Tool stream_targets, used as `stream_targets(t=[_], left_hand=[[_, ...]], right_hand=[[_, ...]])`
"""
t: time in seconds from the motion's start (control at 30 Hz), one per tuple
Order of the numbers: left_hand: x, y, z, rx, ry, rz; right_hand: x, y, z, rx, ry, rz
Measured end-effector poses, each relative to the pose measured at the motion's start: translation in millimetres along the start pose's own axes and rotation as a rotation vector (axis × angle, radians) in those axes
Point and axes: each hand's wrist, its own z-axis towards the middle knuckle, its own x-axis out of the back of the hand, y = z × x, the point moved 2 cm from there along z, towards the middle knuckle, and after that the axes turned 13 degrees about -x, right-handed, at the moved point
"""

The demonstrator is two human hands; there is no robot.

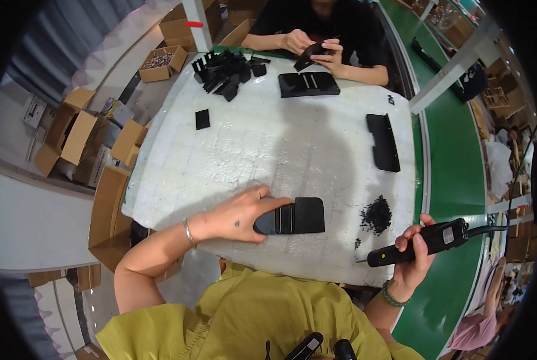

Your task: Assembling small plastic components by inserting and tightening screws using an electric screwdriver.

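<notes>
My left hand rests on a flat black plastic panel lying on the white table, fingers pressing its left end. Off the table's near right edge, my right hand grips a black electric screwdriver with a cable trailing right; its tip points left toward the table edge. A small heap of black screws lies between the panel and the screwdriver.
A long black panel lies at the right, another panel at the far side, a pile of black parts far left. A person across the table handles a black part. Cardboard boxes stand left; a green conveyor runs right.
</notes>
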Motion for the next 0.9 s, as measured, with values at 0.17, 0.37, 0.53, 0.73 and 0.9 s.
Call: stream_targets(t=[0.17,0.37,0.53,0.73,0.9], left_hand=[[41,-21,-16,-0.124,0.389,0.31],[104,-158,-55,0.31,0.576,0.49],[107,-154,-54,0.243,0.514,0.624],[87,-93,-33,0.243,0.961,-0.667],[70,-48,-25,0.27,0.934,-0.739]], right_hand=[[-10,3,4,-0.006,-0.002,0.018],[-10,1,-6,0.026,-0.006,-0.005],[-1,-1,-12,0.016,0.017,-0.004],[2,0,-13,0.002,0.06,-0.018],[-6,-1,-11,-0.031,-0.038,-0.034]])
